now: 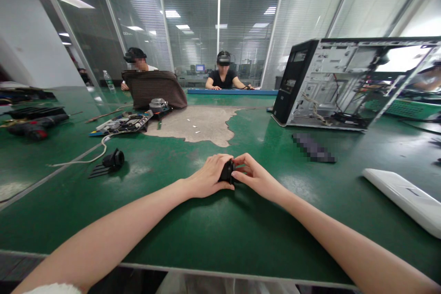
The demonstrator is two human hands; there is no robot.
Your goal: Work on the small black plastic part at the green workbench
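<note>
Just in front of me, over the green tabletop (193, 234), my left hand (205, 177) is closed around a small black part (226, 172) with a flat, rim-like right side. Its exact kind is hard to make out, as my fingers cover much of it. From the right, my right hand (253, 173) has its thumb and bent fingers on the rim of the same part. Left of my hands lies a black plastic piece (115, 161) with a round end and long thin prongs.
An open computer case (299, 82) stands at the back right. Nearer are a pixelated dark object (313, 148) and a white slab-like object (403, 197). Back left lie a circuit board (120, 124), a white cable (103, 147) and a brown bag-like object (155, 88). Two people (223, 78) sit opposite.
</note>
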